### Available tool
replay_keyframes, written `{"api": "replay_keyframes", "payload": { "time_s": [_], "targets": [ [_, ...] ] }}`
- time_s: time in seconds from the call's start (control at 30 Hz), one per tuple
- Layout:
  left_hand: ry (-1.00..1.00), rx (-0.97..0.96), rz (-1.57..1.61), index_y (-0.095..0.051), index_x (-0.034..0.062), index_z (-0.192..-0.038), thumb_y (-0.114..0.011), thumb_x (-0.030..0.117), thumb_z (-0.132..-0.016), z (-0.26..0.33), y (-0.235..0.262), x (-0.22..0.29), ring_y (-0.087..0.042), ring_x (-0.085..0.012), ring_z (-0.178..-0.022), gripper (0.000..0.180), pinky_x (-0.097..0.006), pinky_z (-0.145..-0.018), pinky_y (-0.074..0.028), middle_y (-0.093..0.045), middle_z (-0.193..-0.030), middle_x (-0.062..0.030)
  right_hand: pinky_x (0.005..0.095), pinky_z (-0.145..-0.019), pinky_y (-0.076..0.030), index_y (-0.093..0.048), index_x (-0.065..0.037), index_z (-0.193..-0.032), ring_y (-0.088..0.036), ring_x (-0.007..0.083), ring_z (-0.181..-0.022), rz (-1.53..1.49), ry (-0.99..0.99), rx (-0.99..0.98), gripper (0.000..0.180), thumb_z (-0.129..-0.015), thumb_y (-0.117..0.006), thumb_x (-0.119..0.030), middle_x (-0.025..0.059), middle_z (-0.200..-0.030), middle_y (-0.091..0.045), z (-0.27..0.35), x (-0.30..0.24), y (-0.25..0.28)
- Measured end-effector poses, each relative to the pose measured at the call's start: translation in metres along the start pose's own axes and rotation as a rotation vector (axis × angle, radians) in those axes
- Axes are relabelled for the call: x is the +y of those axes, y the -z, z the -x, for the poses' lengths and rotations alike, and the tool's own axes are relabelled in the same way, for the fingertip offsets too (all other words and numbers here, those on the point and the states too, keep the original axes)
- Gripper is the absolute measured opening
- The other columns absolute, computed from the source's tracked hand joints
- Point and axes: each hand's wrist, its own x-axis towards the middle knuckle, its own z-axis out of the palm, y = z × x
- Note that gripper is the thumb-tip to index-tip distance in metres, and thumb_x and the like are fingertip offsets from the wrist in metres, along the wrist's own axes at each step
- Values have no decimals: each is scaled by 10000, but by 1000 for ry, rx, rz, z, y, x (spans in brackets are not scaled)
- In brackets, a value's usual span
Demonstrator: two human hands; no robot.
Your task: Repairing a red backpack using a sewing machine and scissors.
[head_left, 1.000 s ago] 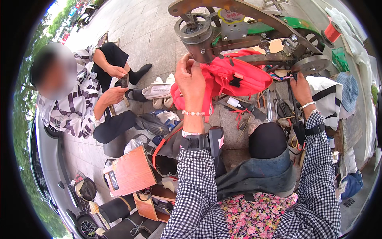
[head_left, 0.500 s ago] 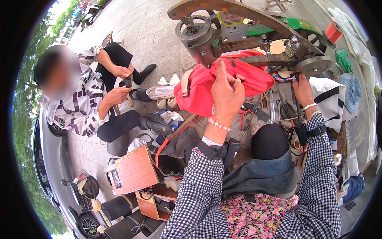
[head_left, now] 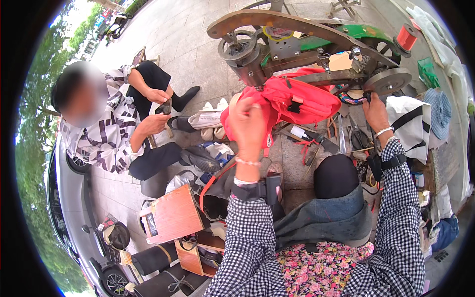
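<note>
A red fabric bag (head_left: 302, 101) lies under the arm of an old brown and green sewing machine (head_left: 307, 39). My left hand (head_left: 247, 126) grips the bag's near left end, fingers closed on the cloth. My right hand (head_left: 375, 111) reaches up to the machine's grey hand wheel (head_left: 393, 79) and holds a small dark handle just below it. Both sleeves are black-and-white checked, with a dark band on each wrist.
A seated person in a patterned shirt (head_left: 106, 136) at the left handles a dark shoe. White shoes (head_left: 208, 119), tools and scissors (head_left: 349, 138) lie on the paving. A wooden box (head_left: 173, 215) stands at lower left. A red thread spool (head_left: 405, 35) tops the machine.
My left hand slid from the bag's left edge toward the middle and settled gripping its near end. The bag shifted right under the machine arm. My right hand stayed at the wheel.
</note>
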Motion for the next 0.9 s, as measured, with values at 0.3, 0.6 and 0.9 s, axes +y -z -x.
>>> {"api": "replay_keyframes", "payload": {
  "time_s": [0.3, 0.6, 0.9],
  "targets": [
    [-42, -91, -42, -537, -47, -963, -490, -9, -764, -46, -2, -37, -501, -80, -555, 209, -204, -446, -411, -553, -871, -73, 443, -637, -459, -427, 44, -908, -562, 397, -731, -34, -5, -18, 264, -769, -501, -168, 275, -744, -557, 0, -1, -1],
    [78, -346, -54, -556, -41, -870, -452, 40, -795, -47, -12, -20, -458, -73, -601, 151, -221, -530, -369, -554, -702, -41, 452, -668, -445, -433, 40, -942, -555, 395, -766, -82, -25, -20, 284, -768, -499, -175, 269, -780, -560, 0, -1, 2],
    [79, -200, -37, -580, -22, -864, -463, 16, -774, -47, -18, -37, -570, -168, -714, 152, -295, -656, -418, -616, -759, -130, 460, -680, -435, -435, 44, -975, -547, 405, -778, -68, -28, -34, 311, -774, -495, -186, 273, -785, -556, 2, -1, 2]
  ]
}}
